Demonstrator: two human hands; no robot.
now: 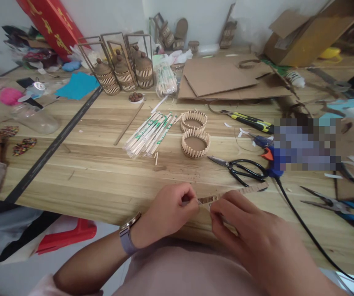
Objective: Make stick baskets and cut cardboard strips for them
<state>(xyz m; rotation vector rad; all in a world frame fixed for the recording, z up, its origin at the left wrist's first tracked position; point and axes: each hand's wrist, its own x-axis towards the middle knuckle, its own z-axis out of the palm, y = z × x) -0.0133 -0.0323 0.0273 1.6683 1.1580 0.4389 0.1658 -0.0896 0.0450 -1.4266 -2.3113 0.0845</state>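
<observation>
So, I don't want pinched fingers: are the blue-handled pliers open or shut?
Open: the pliers lie with their two pointed tips clearly spread apart.

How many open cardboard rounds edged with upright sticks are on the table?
2. The nearer round sits just left of the scissors; the farther round is directly behind it, right of the wrapped sticks. Others could be hidden at the back.

Soft, even light on the tabletop [87,172]; faint shadows; slight blur; stretched edges; pixelation at right.
</observation>
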